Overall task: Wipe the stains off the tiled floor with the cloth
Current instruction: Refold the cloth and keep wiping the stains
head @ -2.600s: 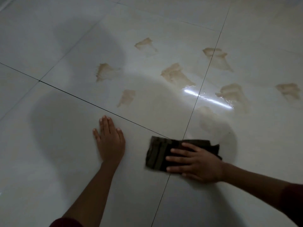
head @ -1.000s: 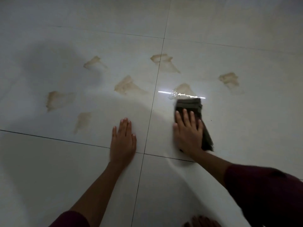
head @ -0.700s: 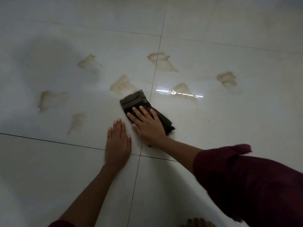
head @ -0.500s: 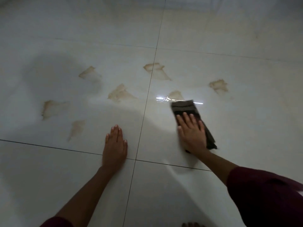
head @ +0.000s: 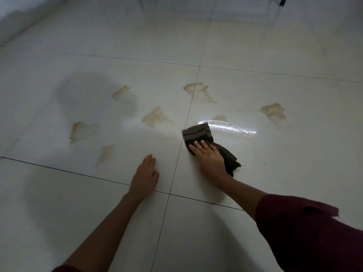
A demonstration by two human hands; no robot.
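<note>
Right hand [head: 211, 160] lay flat on the dark brown striped cloth [head: 198, 134], fingers [head: 197, 146] straight and spread, pressing it to the tiled floor [head: 275, 173]; no curl round the fabric. Cloth sat just right of the vertical grout line [head: 181, 142], its far edge touching a wet, shiny streak [head: 231, 128], its frayed near end sticking out beside the wrist. Left hand [head: 145, 175] rested palm-down on the floor, fingers straight and together, holding nothing, near the grout crossing. Brown stains were scattered beyond the hands: one [head: 156, 118] just left of the cloth, one [head: 198, 93] across the grout line farther off, one [head: 273, 112] to the right, three more [head: 82, 130] on the left tile. Dark red sleeve [head: 306, 232] covered the right forearm.
</note>
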